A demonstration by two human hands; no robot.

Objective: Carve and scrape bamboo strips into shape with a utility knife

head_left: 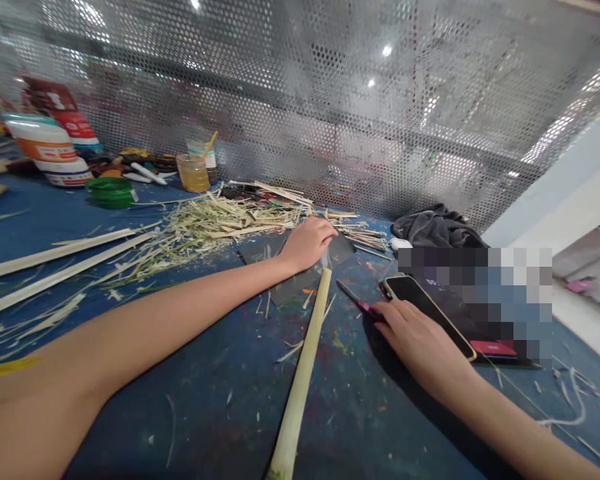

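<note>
My left hand (307, 244) rests over a dark grey sheet (289, 288), fingers curled together. What they hold, if anything, is hidden. My right hand (420, 337) lies low on the table, its fingers closed on the pinkish-purple handle of a slim knife (351, 293) whose dark blade points to the far left. Between my hands a pale green, peeled-looking bamboo stick (305, 373) lies lengthwise, its far end just short of the sheet. A phone (427, 313) with a light rim sits right beside my right hand.
Shaved strips (215, 223) are heaped beyond my left forearm; long pale strips (70, 253) lie at left. A jar of yellowish liquid (193, 173), green tape roll (111, 192) and stacked tubs (50, 150) stand behind. Dark cloth (437, 227) lies before a perforated metal panel (300, 100).
</note>
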